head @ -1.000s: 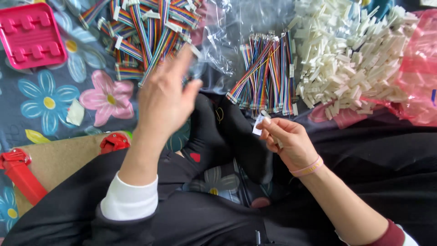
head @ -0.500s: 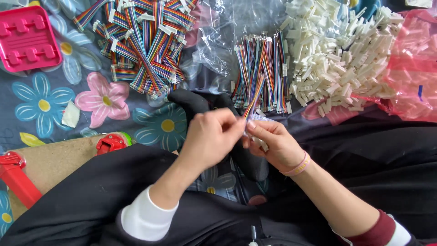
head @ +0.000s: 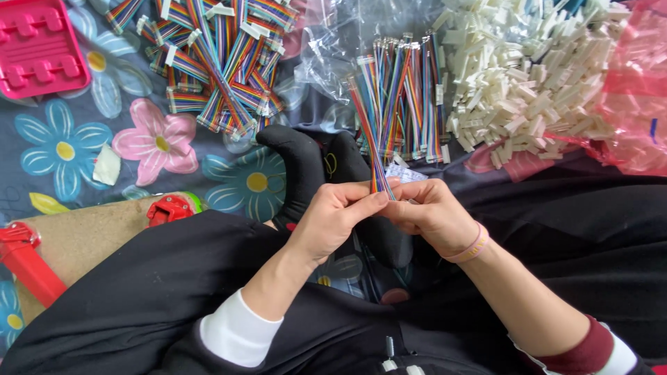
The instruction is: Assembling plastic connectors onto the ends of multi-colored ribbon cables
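— Pinching one rainbow ribbon cable (head: 370, 139), is it?

— Yes: the left hand (head: 332, 221) grips its near end between thumb and fingers (head: 367, 203), and the right hand (head: 432, 214) closes on a small white connector (head: 404, 173) just beside them. Seating looks like the step; the next move calls for squaring wire ends to the housing.

— Beyond the fingers?

— Loose cables (head: 410, 94), white housings (head: 528, 76), all on a flowered cloth (head: 62, 146), no tabletop.

Glossy plastic-coated rainbow ribbon cable (head: 372, 132), matt white plastic connectors (head: 528, 76), crinkly clear bag (head: 333, 48), floral cloth (head: 146, 146)
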